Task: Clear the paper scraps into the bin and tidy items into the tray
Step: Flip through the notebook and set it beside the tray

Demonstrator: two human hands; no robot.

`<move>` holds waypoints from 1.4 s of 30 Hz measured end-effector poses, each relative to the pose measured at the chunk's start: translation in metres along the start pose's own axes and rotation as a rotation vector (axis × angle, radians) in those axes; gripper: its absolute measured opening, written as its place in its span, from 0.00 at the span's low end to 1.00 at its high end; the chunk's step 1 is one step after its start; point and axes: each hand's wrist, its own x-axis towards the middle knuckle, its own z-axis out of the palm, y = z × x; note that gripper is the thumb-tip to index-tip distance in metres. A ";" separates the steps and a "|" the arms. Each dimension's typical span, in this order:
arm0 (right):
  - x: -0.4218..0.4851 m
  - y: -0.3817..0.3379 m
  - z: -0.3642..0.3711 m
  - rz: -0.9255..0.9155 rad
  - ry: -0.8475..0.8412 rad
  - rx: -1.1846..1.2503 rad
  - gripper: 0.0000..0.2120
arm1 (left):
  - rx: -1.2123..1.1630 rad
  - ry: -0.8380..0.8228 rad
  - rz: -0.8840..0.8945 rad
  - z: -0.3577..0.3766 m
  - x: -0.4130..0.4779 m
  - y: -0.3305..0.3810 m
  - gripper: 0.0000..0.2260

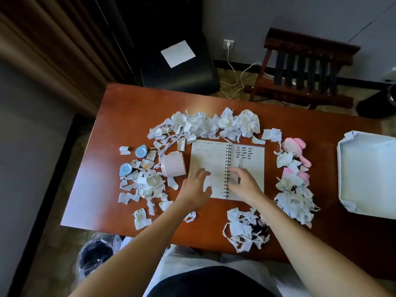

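Table (128, 99) carries the tray (368, 172) at its right edge. The bin (96, 256) stands on the floor off the near-left corner. Paper scraps (203, 123) ring the open notebook (248, 159), which has a tipped cup (173, 165) on its left and a hairbrush (296, 147) on its right. Left hand (196, 189) lies flat, released, on the left page. Right hand (244, 183) grip: blurred, cannot tell.

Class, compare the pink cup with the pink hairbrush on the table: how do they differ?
The cup lies tipped on its side left of the notebook; the hairbrush lies flat to its right. The cup is ribbed; the hairbrush has bristles and a handle. Both are pink and sit among paper scraps.
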 end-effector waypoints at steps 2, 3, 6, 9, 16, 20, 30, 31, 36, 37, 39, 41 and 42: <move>0.001 0.005 -0.006 0.031 0.029 0.036 0.23 | -0.065 0.015 -0.039 0.004 0.005 0.005 0.25; 0.001 0.010 -0.008 0.041 0.036 0.035 0.23 | -0.062 0.027 -0.045 0.008 0.008 0.006 0.26; 0.006 0.023 -0.010 0.090 0.033 0.018 0.23 | -0.040 0.045 -0.092 0.016 0.021 0.007 0.28; 0.012 0.032 -0.010 0.114 0.002 0.004 0.25 | -0.024 0.059 -0.167 0.020 0.033 0.007 0.28; 0.019 0.038 -0.011 0.094 0.012 0.039 0.26 | -0.081 0.069 -0.310 0.028 0.052 0.011 0.30; 0.018 0.035 -0.014 0.063 -0.018 0.087 0.24 | -0.088 0.113 -0.383 0.030 0.056 0.013 0.30; 0.014 0.032 -0.020 0.064 -0.195 0.137 0.32 | -0.190 0.122 -0.439 0.032 0.057 0.005 0.29; 0.013 0.032 -0.021 0.053 -0.216 0.134 0.32 | -0.174 0.129 -0.435 0.033 0.057 0.005 0.29; 0.012 0.036 -0.027 0.033 -0.289 0.088 0.35 | -0.227 0.178 -0.473 0.033 0.055 0.011 0.24; 0.012 0.037 -0.027 0.034 -0.295 0.087 0.35 | -0.249 0.185 -0.489 0.033 0.056 0.013 0.22; 0.012 0.038 -0.027 0.035 -0.304 0.078 0.36 | -0.284 0.190 -0.504 0.030 0.055 0.018 0.19; 0.012 0.038 -0.028 0.032 -0.311 0.059 0.37 | -0.300 0.208 -0.495 0.029 0.053 0.020 0.16; 0.012 0.038 -0.028 0.031 -0.312 0.054 0.37 | -0.303 0.212 -0.487 0.028 0.050 0.021 0.15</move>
